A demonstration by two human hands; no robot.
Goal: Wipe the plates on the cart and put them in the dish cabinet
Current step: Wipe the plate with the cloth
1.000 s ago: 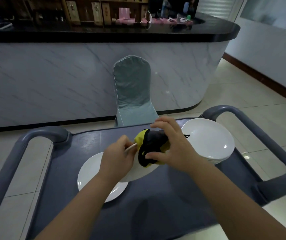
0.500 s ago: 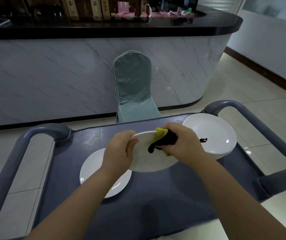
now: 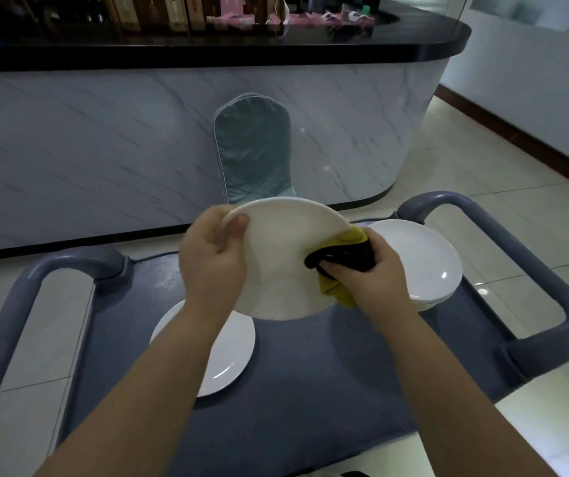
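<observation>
Head view: wiping step, left hand (image 3: 212, 261) pinches raised plate (image 3: 283, 259) rim, right hand (image 3: 367, 275) grips cloth (image 3: 339, 259) against it; next likely needs cabinet carry.

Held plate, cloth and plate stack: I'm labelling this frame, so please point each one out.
held plate (image 3: 276, 263), head view, bare middle of its face
cloth (image 3: 349, 239), head view, yellow fold at the plate's edge
plate stack (image 3: 420, 256), head view, inside of the top plate
</observation>
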